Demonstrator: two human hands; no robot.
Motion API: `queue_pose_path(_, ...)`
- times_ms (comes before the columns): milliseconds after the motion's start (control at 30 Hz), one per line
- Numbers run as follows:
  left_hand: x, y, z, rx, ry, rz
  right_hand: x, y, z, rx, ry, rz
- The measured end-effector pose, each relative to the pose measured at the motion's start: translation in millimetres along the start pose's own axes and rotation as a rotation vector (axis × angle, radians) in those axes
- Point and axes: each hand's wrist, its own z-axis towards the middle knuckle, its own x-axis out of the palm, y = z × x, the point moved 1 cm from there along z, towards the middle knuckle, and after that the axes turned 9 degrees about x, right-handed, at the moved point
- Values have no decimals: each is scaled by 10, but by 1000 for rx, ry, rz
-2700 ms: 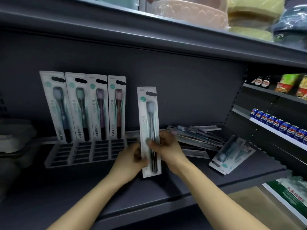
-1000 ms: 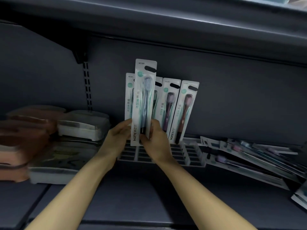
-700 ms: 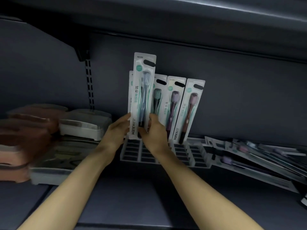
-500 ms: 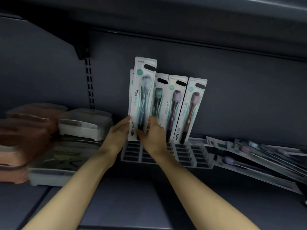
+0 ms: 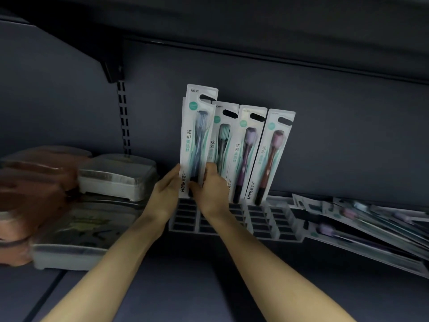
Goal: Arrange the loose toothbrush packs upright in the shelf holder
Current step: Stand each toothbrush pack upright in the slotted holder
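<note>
There is one view only, from a wide-angle camera on the person's head. It faces forward and slightly down into a dark shelf bay, close to it, with both forearms reaching in from the bottom edge. The shelf (image 5: 176,296) fills the lower frame, the back panel (image 5: 336,126) the middle, and the underside of the upper shelf (image 5: 255,22) spans the top

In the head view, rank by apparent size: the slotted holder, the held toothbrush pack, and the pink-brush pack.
1. Slotted holder, widest, partly hidden by the hands.
2-3. Held toothbrush pack and pink-brush pack: look alike; the held one is nearer, so unranked.
</note>
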Motion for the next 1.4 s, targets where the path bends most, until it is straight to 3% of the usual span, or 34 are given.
queue_pose_path(700,97,118,28,84,-9,60,86,-44,-58,58,26,-116)
queue_pose_path(1167,43,229,60,-64,-6,204,90,-21,-95,65,22,-252)
queue_pose_path(1400,31,289,77,-84,-9,164,96,-17,-93,84,17,-285)
